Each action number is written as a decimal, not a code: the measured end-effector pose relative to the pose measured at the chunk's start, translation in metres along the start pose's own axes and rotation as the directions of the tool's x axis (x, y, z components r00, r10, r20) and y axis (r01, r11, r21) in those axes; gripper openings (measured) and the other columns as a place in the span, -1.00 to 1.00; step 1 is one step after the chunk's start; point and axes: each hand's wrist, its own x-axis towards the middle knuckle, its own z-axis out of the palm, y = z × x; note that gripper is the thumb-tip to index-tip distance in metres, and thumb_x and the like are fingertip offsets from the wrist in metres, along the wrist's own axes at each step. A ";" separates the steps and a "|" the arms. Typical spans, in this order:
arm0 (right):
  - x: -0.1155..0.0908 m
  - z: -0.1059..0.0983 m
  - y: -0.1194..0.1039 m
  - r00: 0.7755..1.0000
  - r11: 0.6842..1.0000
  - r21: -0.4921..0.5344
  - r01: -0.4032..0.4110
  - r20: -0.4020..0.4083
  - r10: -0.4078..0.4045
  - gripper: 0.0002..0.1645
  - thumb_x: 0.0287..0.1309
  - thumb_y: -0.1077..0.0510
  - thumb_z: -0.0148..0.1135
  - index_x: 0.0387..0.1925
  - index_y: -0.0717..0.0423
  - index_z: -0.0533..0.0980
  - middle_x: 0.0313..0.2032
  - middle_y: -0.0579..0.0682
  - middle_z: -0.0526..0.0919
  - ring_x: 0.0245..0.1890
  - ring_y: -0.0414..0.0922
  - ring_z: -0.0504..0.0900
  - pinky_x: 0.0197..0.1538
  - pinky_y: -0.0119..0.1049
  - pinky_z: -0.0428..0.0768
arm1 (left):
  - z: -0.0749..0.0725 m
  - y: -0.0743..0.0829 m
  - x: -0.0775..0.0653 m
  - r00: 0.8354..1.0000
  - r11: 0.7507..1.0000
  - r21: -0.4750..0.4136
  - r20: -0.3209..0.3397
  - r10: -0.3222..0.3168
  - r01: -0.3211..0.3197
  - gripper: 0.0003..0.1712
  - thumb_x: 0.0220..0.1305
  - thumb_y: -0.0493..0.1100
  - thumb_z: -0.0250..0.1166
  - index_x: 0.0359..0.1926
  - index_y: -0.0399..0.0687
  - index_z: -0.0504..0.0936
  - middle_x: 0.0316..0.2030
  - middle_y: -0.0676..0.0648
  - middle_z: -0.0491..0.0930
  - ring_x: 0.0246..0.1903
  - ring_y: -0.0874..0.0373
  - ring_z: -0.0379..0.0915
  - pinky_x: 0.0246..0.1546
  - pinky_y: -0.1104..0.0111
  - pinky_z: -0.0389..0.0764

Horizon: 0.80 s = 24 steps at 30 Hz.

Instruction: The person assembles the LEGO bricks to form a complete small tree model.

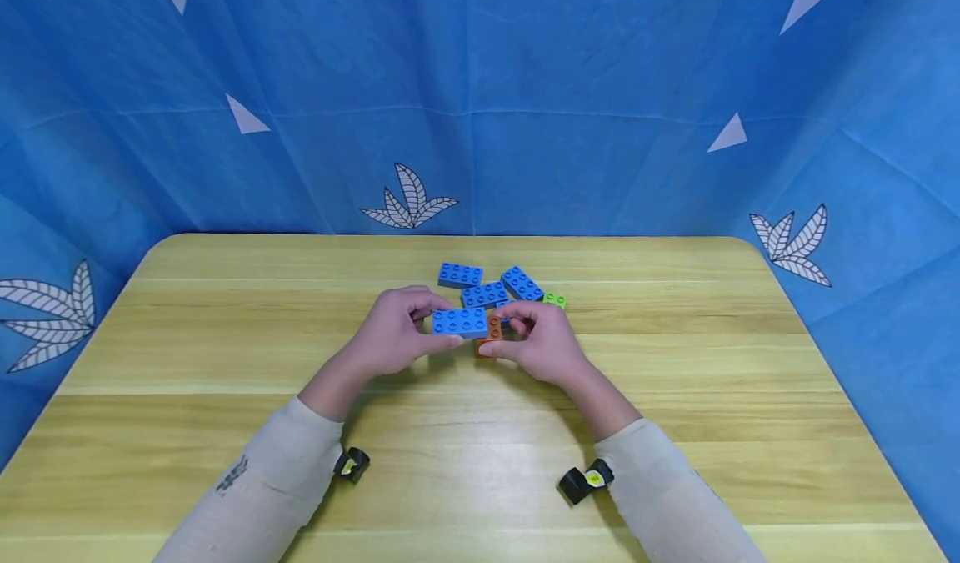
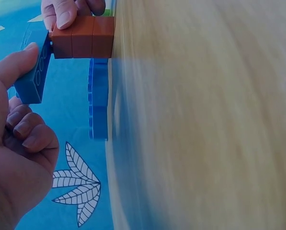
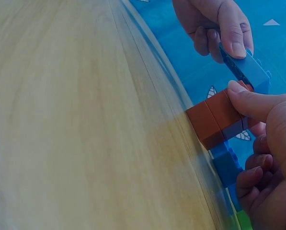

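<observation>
My left hand [image 1: 393, 329] pinches a blue toy brick [image 1: 459, 323] between thumb and fingers, its studs facing up toward the head camera. In the left wrist view this blue brick [image 2: 31, 72] is tilted, with one end at the top of a stack of orange-brown bricks [image 2: 83, 38]. Whether the two are joined, I cannot tell. My right hand [image 1: 543, 342] grips the upper part of that stack, which stands upright on the table. The right wrist view shows the right thumb pressed on the orange-brown bricks [image 3: 214, 117], with the other fingers partly hidden behind.
Beyond the hands lie several loose blue bricks, among them a far-left one [image 1: 460, 277], a middle one [image 1: 484, 296] and a right one [image 1: 521, 284]. A green brick [image 1: 555, 299] shows beside the right hand. A blue curtain [image 1: 480, 113] hangs behind the wooden table [image 1: 225, 313].
</observation>
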 end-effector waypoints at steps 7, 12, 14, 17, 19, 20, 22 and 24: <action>0.000 0.002 -0.002 1.000 1.000 0.001 -0.002 0.002 0.002 -0.60 -0.07 0.09 0.64 -0.14 0.02 0.70 -0.61 -0.03 0.28 -0.58 -0.08 0.23 -0.43 -0.21 0.26 | 0.000 0.000 0.001 0.999 0.999 0.027 0.030 0.032 -0.033 -0.64 0.07 -0.06 0.58 -0.11 -0.03 0.75 -0.44 -0.23 0.49 -0.50 0.03 0.30 -0.48 0.27 0.30; 0.001 0.002 -0.003 0.999 0.999 0.009 0.036 -0.003 -0.036 -0.55 -0.09 0.12 0.64 -0.08 0.02 0.70 -0.56 0.08 0.32 -0.56 -0.08 0.24 -0.45 -0.26 0.25 | 0.000 0.000 0.001 0.999 0.999 0.023 0.026 0.034 -0.035 -0.65 0.06 -0.07 0.59 -0.13 -0.03 0.76 -0.44 -0.24 0.49 -0.51 0.04 0.29 -0.49 0.28 0.29; 0.000 0.001 -0.004 0.997 0.997 0.029 0.077 -0.011 -0.077 -0.52 -0.07 0.13 0.63 -0.04 0.01 0.70 -0.53 0.15 0.33 -0.57 -0.06 0.22 -0.48 -0.27 0.23 | 0.001 0.000 0.001 0.999 0.999 0.021 0.025 0.046 -0.047 -0.64 0.05 -0.07 0.60 -0.13 -0.05 0.76 -0.45 -0.23 0.48 -0.52 0.05 0.28 -0.50 0.28 0.28; 0.000 0.001 -0.007 0.990 0.987 0.070 0.143 -0.019 -0.142 -0.54 -0.02 0.14 0.60 -0.01 0.01 0.70 -0.51 0.18 0.33 -0.57 -0.04 0.20 -0.50 -0.29 0.20 | 0.001 -0.001 0.001 0.998 0.998 0.019 0.019 0.061 -0.061 -0.65 0.04 -0.08 0.60 -0.14 -0.06 0.76 -0.47 -0.23 0.47 -0.53 0.06 0.27 -0.50 0.28 0.28; 0.000 0.002 -0.008 0.985 0.981 0.088 0.171 -0.023 -0.170 -0.59 0.02 0.14 0.58 -0.04 0.01 0.70 -0.52 0.15 0.32 -0.58 -0.05 0.20 -0.50 -0.30 0.20 | 0.001 -0.001 0.001 0.998 0.998 0.016 0.016 0.068 -0.069 -0.65 0.04 -0.08 0.60 -0.14 -0.07 0.76 -0.48 -0.22 0.46 -0.53 0.06 0.27 -0.50 0.27 0.28; 0.000 0.002 -0.009 0.984 0.979 0.092 0.179 -0.024 -0.178 -0.60 0.02 0.16 0.57 -0.05 0.03 0.70 -0.53 0.14 0.32 -0.57 -0.06 0.21 -0.49 -0.31 0.20 | 0.001 -0.001 0.001 0.998 0.998 0.014 0.013 0.068 -0.068 -0.65 0.04 -0.08 0.60 -0.15 -0.06 0.76 -0.48 -0.22 0.47 -0.53 0.06 0.26 -0.50 0.28 0.28; 0.001 0.004 -0.009 0.983 0.977 0.101 0.185 -0.029 -0.183 -0.63 0.03 0.20 0.56 -0.07 0.07 0.71 -0.54 0.15 0.31 -0.57 -0.08 0.21 -0.49 -0.33 0.20 | 0.002 -0.001 0.002 0.998 0.998 0.011 0.011 0.068 -0.068 -0.65 0.04 -0.08 0.61 -0.14 -0.05 0.76 -0.48 -0.20 0.47 -0.53 0.06 0.27 -0.50 0.28 0.28; 0.002 0.005 -0.009 0.983 0.978 0.093 0.184 -0.032 -0.182 -0.64 0.03 0.24 0.55 -0.08 0.11 0.70 -0.55 0.19 0.31 -0.58 -0.09 0.19 -0.49 -0.34 0.19 | 0.002 -0.001 0.002 0.998 0.998 0.006 0.010 0.067 -0.067 -0.64 0.03 -0.08 0.61 -0.13 -0.07 0.76 -0.48 -0.18 0.46 -0.52 0.06 0.27 -0.50 0.28 0.28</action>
